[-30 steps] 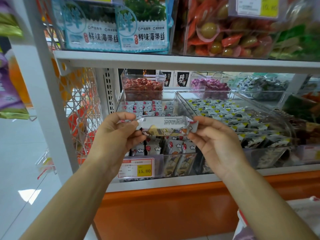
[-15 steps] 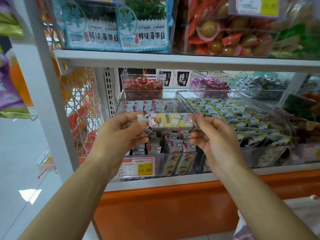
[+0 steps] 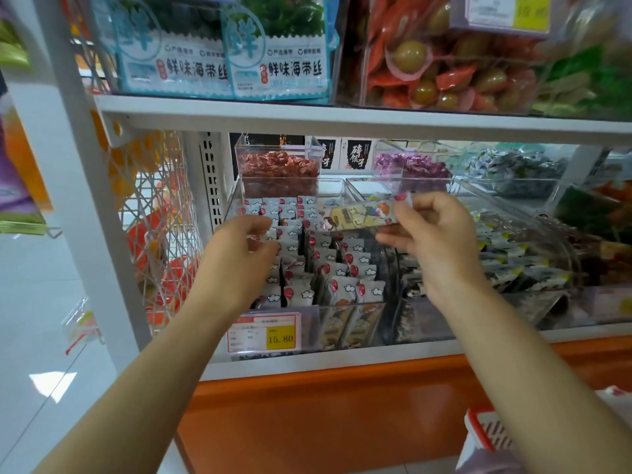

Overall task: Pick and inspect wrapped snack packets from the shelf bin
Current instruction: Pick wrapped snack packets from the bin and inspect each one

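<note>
My right hand [image 3: 434, 234] pinches one end of a long snack packet [image 3: 362, 213] with a cartoon print, holding it level above the clear shelf bin [image 3: 349, 313]. The bin holds several rows of white wrapped packets [image 3: 328, 268] with red and cloud marks. Over the bin's left side, my left hand [image 3: 246, 248] hovers with loosely curled fingers and holds nothing; it no longer touches the packet.
A price tag reading 15.80 [image 3: 265, 331] hangs on the bin's front. A neighbouring clear bin [image 3: 561, 248] of dark packets sits to the right. The upper shelf [image 3: 342, 118] overhangs closely. A white upright post [image 3: 85, 186] stands left, and a red basket [image 3: 485, 432] sits low right.
My left hand let go of the packet and dropped toward the bin's left side. My right hand carried the packet up and to the right, alone.
</note>
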### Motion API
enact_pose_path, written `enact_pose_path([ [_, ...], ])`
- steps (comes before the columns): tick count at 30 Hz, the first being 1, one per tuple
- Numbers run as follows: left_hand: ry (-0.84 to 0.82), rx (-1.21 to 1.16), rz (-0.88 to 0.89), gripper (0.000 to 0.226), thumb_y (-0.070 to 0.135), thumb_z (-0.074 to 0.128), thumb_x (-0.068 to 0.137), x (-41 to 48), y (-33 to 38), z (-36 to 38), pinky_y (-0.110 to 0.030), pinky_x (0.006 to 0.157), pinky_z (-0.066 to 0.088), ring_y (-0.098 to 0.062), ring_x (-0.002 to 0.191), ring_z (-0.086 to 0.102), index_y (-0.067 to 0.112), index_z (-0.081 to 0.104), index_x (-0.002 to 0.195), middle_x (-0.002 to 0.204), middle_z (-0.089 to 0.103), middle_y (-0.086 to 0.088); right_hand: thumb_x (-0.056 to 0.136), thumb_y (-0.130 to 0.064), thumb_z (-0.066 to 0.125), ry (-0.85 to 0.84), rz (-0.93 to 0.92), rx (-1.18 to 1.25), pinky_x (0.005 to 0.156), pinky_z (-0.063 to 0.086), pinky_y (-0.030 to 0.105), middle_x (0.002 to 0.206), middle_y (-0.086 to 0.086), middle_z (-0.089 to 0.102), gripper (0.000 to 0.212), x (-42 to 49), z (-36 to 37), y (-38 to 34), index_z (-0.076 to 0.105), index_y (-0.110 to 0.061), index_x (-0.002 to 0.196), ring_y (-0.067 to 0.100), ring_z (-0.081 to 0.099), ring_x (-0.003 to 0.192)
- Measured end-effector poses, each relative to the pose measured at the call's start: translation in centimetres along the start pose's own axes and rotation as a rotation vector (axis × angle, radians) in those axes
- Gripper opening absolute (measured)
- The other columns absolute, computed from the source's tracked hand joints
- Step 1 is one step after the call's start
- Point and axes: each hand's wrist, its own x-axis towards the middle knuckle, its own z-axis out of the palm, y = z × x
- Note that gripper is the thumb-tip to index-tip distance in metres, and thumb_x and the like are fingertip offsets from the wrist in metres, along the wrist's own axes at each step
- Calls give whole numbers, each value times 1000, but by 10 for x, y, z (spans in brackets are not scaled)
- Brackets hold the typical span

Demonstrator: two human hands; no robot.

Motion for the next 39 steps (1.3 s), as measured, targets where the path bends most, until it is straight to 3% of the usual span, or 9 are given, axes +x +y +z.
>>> enact_pose_path([
  [4,-164,420,96,38,16,50,92,39,-6,21,-36,103,38,-26,123,45,9,51,129,135,49,-11,91,-7,57,-21,-136,-223,60,58,28,99,12,55,5,31,15,2,52,-6,91,18,65,65],
  [8,-411,727,70,41,42,38,96,75,-8,43,-54,108,26,-28,128,36,7,52,113,132,47,-12,91,-3,56,-67,-206,-252,64,59,34,92,9,52,9,62,36,11,49,-7,86,31,64,89],
  [11,-516,873,104,57,54,23,95,87,-13,50,-61,110,9,-25,135,30,11,52,118,136,46,-9,92,-6,56,-96,-248,-346,75,55,47,84,1,53,8,84,52,21,50,-7,86,27,65,83],
  [13,-549,933,107,63,57,17,95,87,-17,51,-61,110,5,-24,138,25,14,49,128,142,42,-8,93,-7,55,-117,-322,-423,70,54,27,83,2,55,4,95,64,28,53,-5,89,19,61,73],
  [15,-525,937,105,63,57,17,95,84,-20,49,-60,110,6,-24,140,21,16,44,135,146,37,-7,91,-7,56,-142,-425,-517,55,39,9,82,3,55,6,102,76,32,56,-1,91,10,52,66],
  [17,-493,939,107,61,56,19,95,81,-21,47,-57,110,7,-23,140,19,17,43,136,147,34,-6,90,-7,57,-206,-483,-600,52,33,13,79,1,53,8,108,88,36,57,1,92,7,48,64],
  [21,-468,920,125,59,55,20,96,74,-22,46,-55,111,5,-21,143,10,18,41,138,152,27,-1,90,-7,55,-387,-543,-769,67,39,32,86,10,59,8,115,108,40,58,0,92,20,51,78],
  [34,-418,712,78,57,48,23,98,52,-27,33,-44,117,1,-17,145,-4,13,31,143,158,8,-2,90,-15,55,-806,-393,-1203,94,44,38,107,1,65,16,111,121,54,67,-11,100,19,53,109],
  [39,-427,693,63,60,48,23,98,50,-27,32,-41,117,1,-18,145,-5,14,23,147,159,5,-4,83,-17,65,-939,-311,-1183,70,41,26,88,-7,52,17,114,118,44,53,-17,96,15,52,87],
])
